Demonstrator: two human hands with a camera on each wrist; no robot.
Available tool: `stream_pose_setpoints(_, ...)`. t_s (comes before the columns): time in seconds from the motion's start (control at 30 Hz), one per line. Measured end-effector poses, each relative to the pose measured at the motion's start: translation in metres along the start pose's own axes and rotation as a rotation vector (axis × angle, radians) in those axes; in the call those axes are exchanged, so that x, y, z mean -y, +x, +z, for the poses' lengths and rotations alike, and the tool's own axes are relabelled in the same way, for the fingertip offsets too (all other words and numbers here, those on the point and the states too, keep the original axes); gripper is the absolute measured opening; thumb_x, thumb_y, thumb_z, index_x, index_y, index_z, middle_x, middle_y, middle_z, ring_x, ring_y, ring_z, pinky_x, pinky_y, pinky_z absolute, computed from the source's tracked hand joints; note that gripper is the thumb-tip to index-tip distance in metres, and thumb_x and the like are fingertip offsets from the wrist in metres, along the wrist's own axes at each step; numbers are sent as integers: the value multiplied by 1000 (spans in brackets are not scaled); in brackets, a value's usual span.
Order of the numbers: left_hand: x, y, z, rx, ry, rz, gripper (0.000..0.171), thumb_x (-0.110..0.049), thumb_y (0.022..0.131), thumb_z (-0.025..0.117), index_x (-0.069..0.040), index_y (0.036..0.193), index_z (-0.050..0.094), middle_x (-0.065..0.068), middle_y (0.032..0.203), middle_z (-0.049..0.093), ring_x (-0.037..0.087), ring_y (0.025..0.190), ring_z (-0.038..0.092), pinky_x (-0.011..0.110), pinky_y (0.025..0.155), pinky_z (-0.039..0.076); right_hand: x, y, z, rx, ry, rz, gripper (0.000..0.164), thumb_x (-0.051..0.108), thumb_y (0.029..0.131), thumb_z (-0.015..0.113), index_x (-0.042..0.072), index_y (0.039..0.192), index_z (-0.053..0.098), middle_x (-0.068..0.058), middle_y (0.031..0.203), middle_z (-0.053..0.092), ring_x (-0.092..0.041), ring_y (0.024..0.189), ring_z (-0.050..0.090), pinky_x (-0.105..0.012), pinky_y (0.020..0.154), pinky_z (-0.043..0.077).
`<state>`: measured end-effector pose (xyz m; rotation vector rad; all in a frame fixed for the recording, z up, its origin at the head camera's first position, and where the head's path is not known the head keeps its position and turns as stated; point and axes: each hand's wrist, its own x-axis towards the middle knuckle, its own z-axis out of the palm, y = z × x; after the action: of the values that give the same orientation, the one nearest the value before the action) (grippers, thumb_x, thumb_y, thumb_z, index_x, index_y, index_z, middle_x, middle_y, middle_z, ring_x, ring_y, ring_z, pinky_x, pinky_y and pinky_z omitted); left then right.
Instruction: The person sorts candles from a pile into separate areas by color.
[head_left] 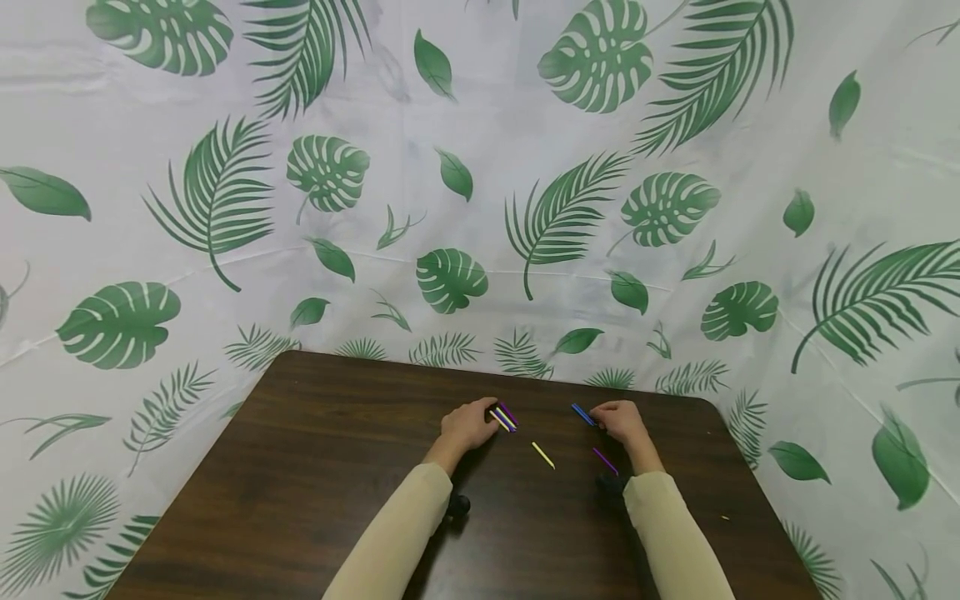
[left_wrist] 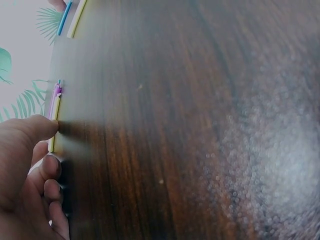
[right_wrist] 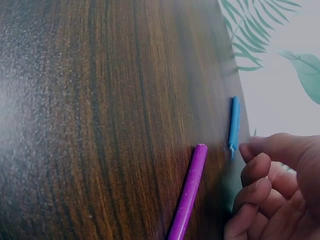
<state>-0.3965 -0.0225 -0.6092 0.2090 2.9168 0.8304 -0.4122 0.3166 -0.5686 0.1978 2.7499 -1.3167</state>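
Observation:
My left hand [head_left: 468,423] pinches a small bundle of thin birthday candles at the table's far side. In the left wrist view the thumb presses a yellow candle [left_wrist: 55,112], with a purple candle [left_wrist: 51,102] behind it. A blue candle in the bundle shows in the head view. My right hand [head_left: 621,419] is beside a blue candle [head_left: 582,413], its fingers loosely curled. In the right wrist view the thumb tip lies close to that candle's wick; no candle shows between the fingers. Nearer me, a purple candle [head_left: 605,461] and a yellow candle [head_left: 543,455] lie apart.
The candles lie on a dark wood-grain table [head_left: 315,483]. Behind it hangs a white cloth [head_left: 390,208] with green leaf prints. A tiny yellow bit [head_left: 724,517] lies near the right edge. A black round device [head_left: 459,504] sits beneath the left wrist.

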Motion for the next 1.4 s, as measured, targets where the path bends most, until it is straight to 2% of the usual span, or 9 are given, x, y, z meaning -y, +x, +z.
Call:
stream_pose_setpoints(0.3,3,3,6,-16,16,3,54,-42,103,62,-33,156,57,6,137,75,26,90,69,46,71,51,5,-6,1,-39,172,67,36,20,106,63,-14,114,71,2,67,62,-10,61,56,-25,58,49)
stream_pose_setpoints(0.43,0,0,2,-11,8,0,54,-41,103,63,-33,156,56,7,131,77,25,80,64,46,68,50,19,-14,4,-55,237,46,36,21,106,65,-14,114,70,5,66,63,-9,63,58,-24,61,49)
stream_pose_setpoints(0.53,-1,-2,2,-11,2,1,55,-42,103,63,-33,157,56,7,132,76,25,80,63,46,68,50,29,-19,9,-73,267,22,37,21,107,64,-14,115,71,5,66,64,-9,63,60,-23,62,49)
stream_pose_setpoints(0.7,2,2,6,-6,-5,-2,56,-41,103,62,-32,157,55,9,137,74,24,83,64,44,69,48,45,-24,19,-91,252,-9,41,25,109,62,-14,118,72,3,68,66,-8,63,58,-25,64,49)
stream_pose_setpoints(0.87,1,1,5,-13,-15,-1,55,-39,103,63,-30,157,57,10,135,75,24,79,60,43,67,46,54,-25,32,-72,201,-76,31,19,105,68,-10,108,77,4,68,66,-12,64,59,-31,67,52)
stream_pose_setpoints(0.9,-4,-5,-1,-13,-13,-3,54,-39,103,63,-30,157,57,10,135,75,24,80,60,44,67,46,55,-25,35,-64,185,-87,29,18,104,69,-9,107,77,4,68,66,-12,65,60,-31,68,52)
stream_pose_setpoints(1.1,-3,-4,0,-1,-18,-23,54,-41,104,62,-32,157,56,8,135,75,23,80,60,44,69,47,66,-28,57,0,109,-130,25,13,103,69,-10,108,78,-7,79,73,-16,70,65,-26,64,51)
stream_pose_setpoints(1.17,3,3,7,-6,-7,-22,55,-42,103,62,-33,157,56,7,135,75,23,81,61,44,69,47,71,-30,65,18,97,-153,23,12,101,70,-9,105,78,-9,80,74,-16,70,65,-26,62,51)
stream_pose_setpoints(1.4,7,10,16,-24,20,-9,55,-46,103,63,-33,156,56,8,138,74,33,102,72,51,79,54,79,-35,89,47,80,-190,16,11,98,73,-4,97,79,-3,72,70,-14,65,62,-25,59,48)
